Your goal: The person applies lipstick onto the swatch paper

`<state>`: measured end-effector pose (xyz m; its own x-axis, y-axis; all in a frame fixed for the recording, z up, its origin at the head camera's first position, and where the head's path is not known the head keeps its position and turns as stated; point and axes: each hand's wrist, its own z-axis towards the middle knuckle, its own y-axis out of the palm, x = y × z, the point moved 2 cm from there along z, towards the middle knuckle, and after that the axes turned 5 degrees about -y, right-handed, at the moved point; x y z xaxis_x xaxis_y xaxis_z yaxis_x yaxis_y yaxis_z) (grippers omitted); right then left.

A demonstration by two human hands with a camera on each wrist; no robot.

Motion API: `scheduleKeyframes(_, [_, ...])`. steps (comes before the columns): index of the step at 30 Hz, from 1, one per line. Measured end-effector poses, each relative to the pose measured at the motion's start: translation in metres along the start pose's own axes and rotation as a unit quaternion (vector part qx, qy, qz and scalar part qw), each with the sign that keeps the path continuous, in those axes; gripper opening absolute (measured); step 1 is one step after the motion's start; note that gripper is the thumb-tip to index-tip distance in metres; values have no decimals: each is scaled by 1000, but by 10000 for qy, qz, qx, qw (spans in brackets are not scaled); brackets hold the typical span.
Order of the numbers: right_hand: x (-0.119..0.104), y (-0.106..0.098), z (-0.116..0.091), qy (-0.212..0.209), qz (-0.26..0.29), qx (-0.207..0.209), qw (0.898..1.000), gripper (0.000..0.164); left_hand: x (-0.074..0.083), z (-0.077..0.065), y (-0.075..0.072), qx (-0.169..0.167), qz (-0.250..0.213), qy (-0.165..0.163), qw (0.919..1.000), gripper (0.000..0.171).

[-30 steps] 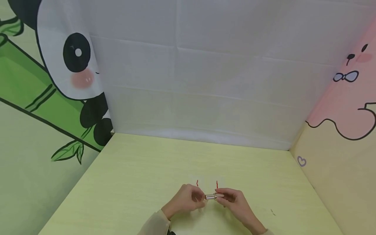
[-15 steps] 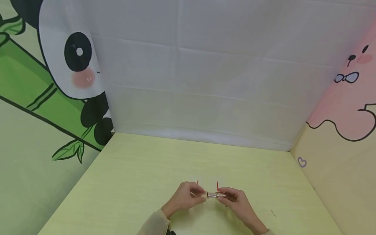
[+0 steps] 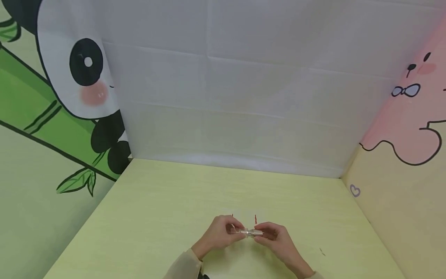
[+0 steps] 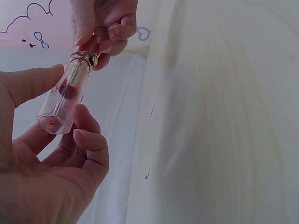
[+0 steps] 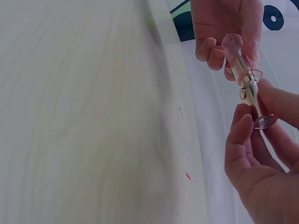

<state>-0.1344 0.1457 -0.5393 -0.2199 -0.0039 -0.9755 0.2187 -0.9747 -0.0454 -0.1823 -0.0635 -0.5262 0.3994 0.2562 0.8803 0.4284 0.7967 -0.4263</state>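
A lipstick [image 3: 257, 232] lies nearly level between both hands, just above the table, its metallic tube catching the light. In the left wrist view a clear cap [image 4: 52, 122] surrounds the dark red lipstick bullet [image 4: 68, 91], its rim close to the gold collar [image 4: 82, 57]. My left hand [image 3: 223, 232] pinches this cap between thumb and fingers. The lower tube [image 5: 252, 97] is gripped by my right hand [image 3: 277, 237], whose fingertips partly cover it. A small round charm [image 5: 243, 94] sits at the collar. Whether the cap is fully seated I cannot tell.
Two short red marks [image 3: 256, 219] lie on the pale yellow table [image 3: 174, 193] just beyond the hands. A small dark mark [image 3: 322, 252] is to the right. A white sheet [image 3: 226, 97] closes off the back, with printed panels at both sides.
The left hand has shifted slightly right with the clear cap, which now covers the bullet and part of the metallic tube. The right hand keeps hold of the lipstick. The head view shifts slightly.
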Motion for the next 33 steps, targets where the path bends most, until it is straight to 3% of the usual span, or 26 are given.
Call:
scheduleKeyframes(11, [-2,5,5,-93,-49,-102,9999,33,8,2,0,-5,-252,-235,9994,12])
scheduleKeyframes(19, [-1,9,7,85,-107,-90,9999,33,-2,4,0,10,-224,13,9997,15])
scheduleKeyframes(33, [5,10,9,32,-401,-246,9989,28,0,4,0,12,-370,-14,9993,18])
